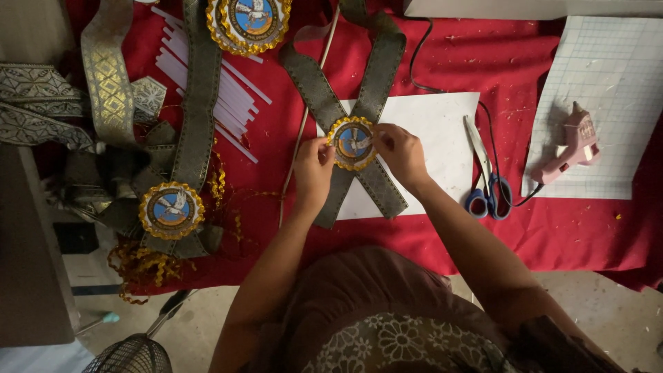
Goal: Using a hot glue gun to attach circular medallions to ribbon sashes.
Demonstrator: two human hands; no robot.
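Both hands, left hand and right hand, were pinched on the round gold-edged badge atop crossed ribbons on the counter.

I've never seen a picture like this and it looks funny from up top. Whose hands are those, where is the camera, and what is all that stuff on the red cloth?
The camera sits on a person's head and looks down, so you see that person's own two arms reaching out from below. There is no machine here, only bare hands. The left hand and the right hand each pinch a side of a round badge with a gold frilly edge and a bird picture in the middle. The badge lies where two olive-gold ribbons cross, on a white sheet. All of it rests on a table with a red cloth. To the right lie blue-handled scissors and a pink glue gun on gridded paper. To the left are white sticks and two more badges on ribbons, one of them near the table's edge.
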